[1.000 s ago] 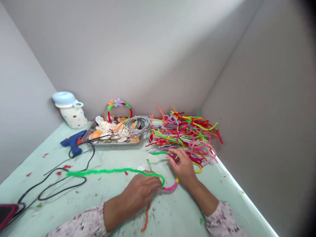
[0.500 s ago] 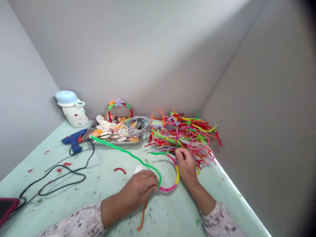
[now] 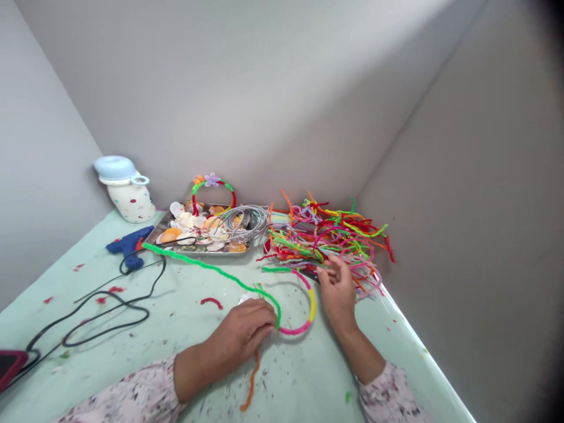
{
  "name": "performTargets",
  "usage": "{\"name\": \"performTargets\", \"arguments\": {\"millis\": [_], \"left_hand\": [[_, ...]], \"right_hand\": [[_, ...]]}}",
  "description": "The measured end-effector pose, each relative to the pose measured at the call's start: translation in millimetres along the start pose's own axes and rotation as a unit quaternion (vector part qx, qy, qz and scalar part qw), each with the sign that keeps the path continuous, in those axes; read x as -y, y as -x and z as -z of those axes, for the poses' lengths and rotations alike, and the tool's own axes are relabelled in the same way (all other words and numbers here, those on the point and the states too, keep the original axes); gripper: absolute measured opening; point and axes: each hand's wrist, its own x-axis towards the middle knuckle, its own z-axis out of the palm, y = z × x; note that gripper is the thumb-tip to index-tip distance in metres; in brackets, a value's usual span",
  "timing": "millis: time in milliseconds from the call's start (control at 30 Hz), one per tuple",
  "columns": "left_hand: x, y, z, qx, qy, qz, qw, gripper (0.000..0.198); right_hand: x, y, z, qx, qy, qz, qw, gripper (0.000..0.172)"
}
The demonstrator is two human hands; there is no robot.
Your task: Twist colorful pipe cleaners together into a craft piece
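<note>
My left hand [image 3: 242, 332] is closed, pinching a long green pipe cleaner [image 3: 207, 267] where it meets a curved hoop wrapped in pink, yellow and green [image 3: 304, 320]. The green strand runs up and left toward the tray. My right hand [image 3: 338, 291] rests at the hoop's far right side, fingers loosely spread, touching the edge of a heap of coloured pipe cleaners [image 3: 328, 238]. An orange pipe cleaner [image 3: 250, 382] lies under my left wrist.
A metal tray [image 3: 200, 235] of shells and grey wire sits at the back with a decorated hoop [image 3: 212, 188] behind it. A blue glue gun [image 3: 127, 245] with black cord [image 3: 101, 308], a spotted jar [image 3: 127, 197] and a red scrap [image 3: 211, 302] lie left. Grey walls enclose the table.
The green strand swung from lying low to the left up toward the tray. My right hand let go of the hoop's upper end and opened beside the heap.
</note>
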Motion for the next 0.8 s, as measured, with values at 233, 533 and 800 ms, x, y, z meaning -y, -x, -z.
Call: {"name": "performTargets", "arguments": {"millis": [233,533,800], "left_hand": [[3,-1,3.4,-0.026,0.006,0.038,0.999,0.015],[6,-2,8.6,-0.099,0.026,0.155,0.983,0.017],[7,-4,6.3,-0.087,0.061,0.175,0.979,0.014]], "right_hand": [[12,10,6,0.027,0.046,0.137,0.989,0.024],[46,50,-8,0.267,0.072,0.378,0.884,0.023],[42,53,-12,0.283,0.068,0.352,0.89,0.014]]}}
